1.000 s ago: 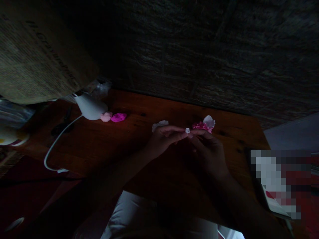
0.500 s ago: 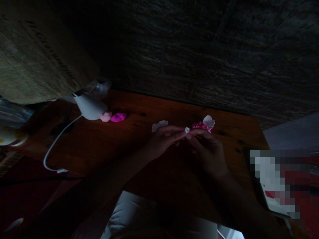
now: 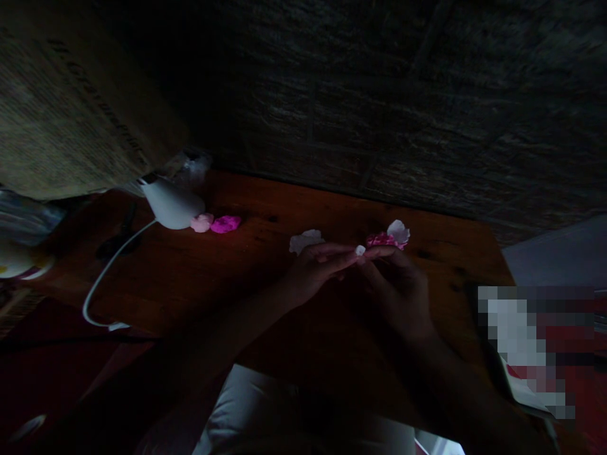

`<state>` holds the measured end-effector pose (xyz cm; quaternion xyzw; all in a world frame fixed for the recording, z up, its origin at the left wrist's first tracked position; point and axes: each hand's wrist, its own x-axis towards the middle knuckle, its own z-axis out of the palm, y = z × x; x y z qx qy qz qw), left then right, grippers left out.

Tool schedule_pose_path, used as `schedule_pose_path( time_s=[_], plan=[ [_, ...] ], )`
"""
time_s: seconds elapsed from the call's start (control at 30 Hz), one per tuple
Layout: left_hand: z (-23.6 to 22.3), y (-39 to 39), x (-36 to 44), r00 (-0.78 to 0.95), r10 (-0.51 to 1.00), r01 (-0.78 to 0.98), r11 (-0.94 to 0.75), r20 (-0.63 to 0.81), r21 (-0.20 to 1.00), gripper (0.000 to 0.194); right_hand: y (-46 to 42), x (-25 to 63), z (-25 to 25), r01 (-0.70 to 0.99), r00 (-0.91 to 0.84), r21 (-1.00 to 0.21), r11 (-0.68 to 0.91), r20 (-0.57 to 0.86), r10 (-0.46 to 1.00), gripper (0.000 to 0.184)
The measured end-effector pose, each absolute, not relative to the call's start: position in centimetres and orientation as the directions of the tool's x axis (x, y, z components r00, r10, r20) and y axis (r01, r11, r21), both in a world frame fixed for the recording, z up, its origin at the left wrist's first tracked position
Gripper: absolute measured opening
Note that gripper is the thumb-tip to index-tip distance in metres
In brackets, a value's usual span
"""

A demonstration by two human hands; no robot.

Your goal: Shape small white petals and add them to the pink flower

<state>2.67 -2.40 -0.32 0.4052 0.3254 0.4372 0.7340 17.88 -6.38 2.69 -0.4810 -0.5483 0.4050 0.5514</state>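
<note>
So we've got a small white piece (image 3: 360,251) pinched in the fingertips of our left hand (image 3: 313,272) and right hand (image 3: 403,291), just right of centre, not set down yet. Ruffled pink piece (image 3: 379,240) beyond looks shaped already; magenta lump (image 3: 226,224), left of centre, seems unworked.

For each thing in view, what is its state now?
Left hand, pinching white bit
Right hand, pinching white bit
White bit, held by fingertips
Pink lump, touching magenta lump
Thin white piece, partly behind left hand
Ruffled pink piece, partly behind right hand
White cone, standing
White cord, curved
</note>
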Motion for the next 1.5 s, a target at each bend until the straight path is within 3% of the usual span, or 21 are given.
schedule_pose_path(
  time_s=[0.2,0.43,0.8,1.2,1.33,1.5],
  plan=[
    [0.31,-2.47,2.55,0.42,0.891,-0.381,0.343,-0.17,0.859,0.039,-6.37,17.85,2.89,0.073,0.056,-0.974,0.213,0.217,0.975,0.007],
    [-0.04,-2.19,2.51,0.427,0.896,-0.396,0.305,-0.121,0.866,0.039,-6.5,17.89,2.86,0.109,0.052,-0.97,0.218,0.224,0.973,0.009],
    [0.53,-1.88,2.21,0.585,0.794,-0.497,0.509,-0.162,0.703,0.036,-6.62,18.13,2.57,0.134,0.0,-0.957,0.257,0.259,0.966,0.02],
    [0.37,-1.87,2.0,0.59,0.792,-0.459,0.49,-0.159,0.741,0.037,-6.72,18.14,2.51,0.175,0.027,-0.948,0.266,0.275,0.961,0.015],
    [0.4,-1.74,2.07,0.547,0.82,-0.449,0.459,-0.17,0.766,0.037,-6.6,18.05,2.87,0.112,0.04,-0.97,0.215,0.221,0.974,0.015],
    [0.7,-1.72,1.81,0.373,0.923,-0.366,0.24,-0.095,0.899,0.029,-6.28,18.1,2.96,0.049,0.011,-0.986,0.162,0.163,0.987,0.02]
  ],
)
